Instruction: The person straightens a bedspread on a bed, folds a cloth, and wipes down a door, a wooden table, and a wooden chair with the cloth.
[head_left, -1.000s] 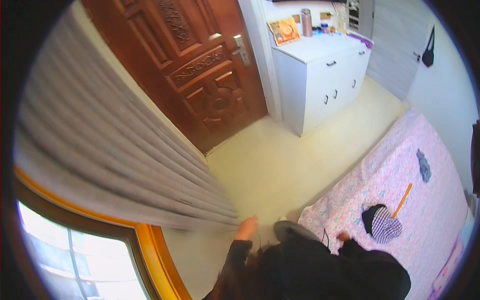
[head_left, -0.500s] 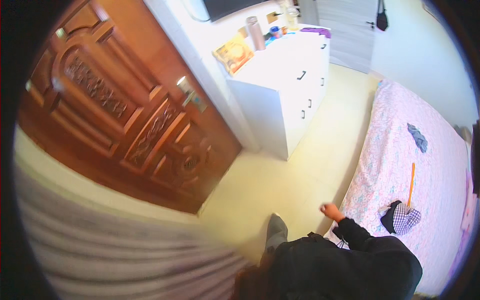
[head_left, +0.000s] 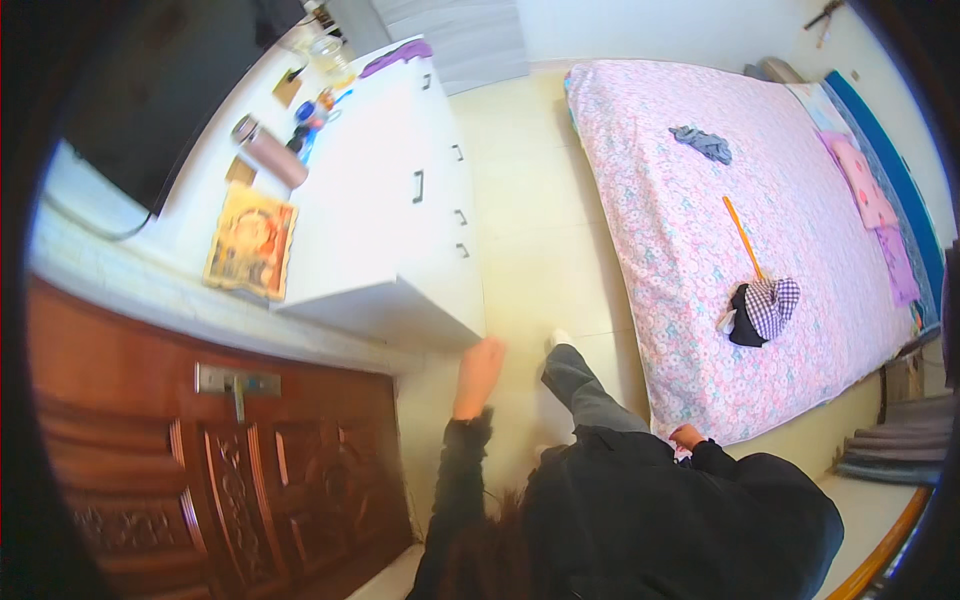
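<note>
I'm standing on the cream tile floor [head_left: 530, 200] btwn the bed [head_left: 700, 300] and the white dresser [head_left: 400, 210], looking down at myself in dark clothes. The bed is lying to my right w/ a pink flowered sheet; on it are resting a black-and-checked cloth bundle [head_left: 757, 310], an orange stick [head_left: 743, 238] just above that, a small grey cloth [head_left: 703, 143] further up, and pink pillows [head_left: 868, 185] along the far edge. The carved brown wooden door [head_left: 200, 480] is filling the lower left, its metal handle [head_left: 238, 384] showing near the top of the panel. The dresser is sitting just above the door in the view, drawers w/ dark pulls facing the floor; on its top are lying a yellowish picture book [head_left: 252, 242], a pinkish tumbler [head_left: 270, 152] and some small bottles, w/ a dark screen [head_left: 170, 90] behind them.

My left hand [head_left: 478, 372] is reaching fwd, fingers together and fairly flat, holding nothing, hovering just beside the dresser's lower corner and near the door edge; can't tell if it's touching either. My right hand [head_left: 686, 437] is hanging low, right at the bed's near edge, mostly hidden by my sleeve – can't tell if it's open or closed.
</note>
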